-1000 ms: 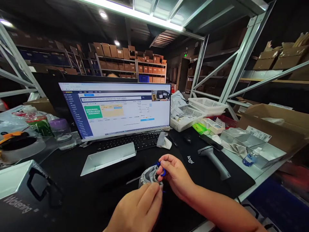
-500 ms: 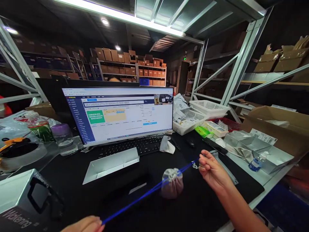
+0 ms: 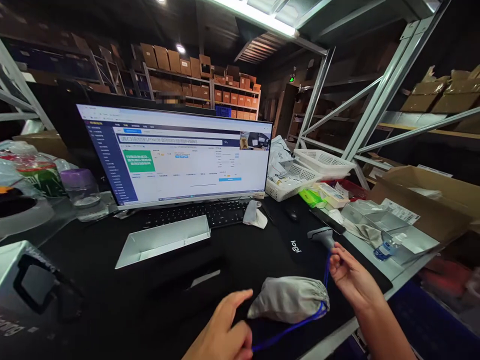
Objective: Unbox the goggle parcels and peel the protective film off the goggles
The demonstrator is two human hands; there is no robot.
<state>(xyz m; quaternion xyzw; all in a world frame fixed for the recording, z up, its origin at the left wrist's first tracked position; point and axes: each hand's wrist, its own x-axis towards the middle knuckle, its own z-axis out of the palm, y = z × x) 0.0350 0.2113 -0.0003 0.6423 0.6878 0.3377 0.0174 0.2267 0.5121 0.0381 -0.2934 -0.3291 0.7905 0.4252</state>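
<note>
A small grey drawstring pouch (image 3: 288,299) lies on its side on the black desk mat (image 3: 240,252), its mouth gathered shut toward the right. A blue cord (image 3: 290,327) runs from the pouch's mouth to both hands. My right hand (image 3: 350,276) pinches one end of the cord just right of the pouch, near the grey barcode scanner (image 3: 323,235). At the bottom edge, my left hand (image 3: 221,332) is closed on the other end of the cord, its forefinger pointing toward the pouch.
A monitor (image 3: 176,155) and keyboard (image 3: 195,215) stand behind a flat silver tray (image 3: 161,241). White baskets (image 3: 303,172), a mouse (image 3: 291,214), a phone, a small bottle (image 3: 382,247) and cardboard boxes (image 3: 423,200) fill the right side. Bottles and a cup (image 3: 80,190) are at left.
The cord was first pulled taut between my spread hands, drawing the pouch shut. Now both hands have come back in, the cord hangs slack and the pouch lies on its side.
</note>
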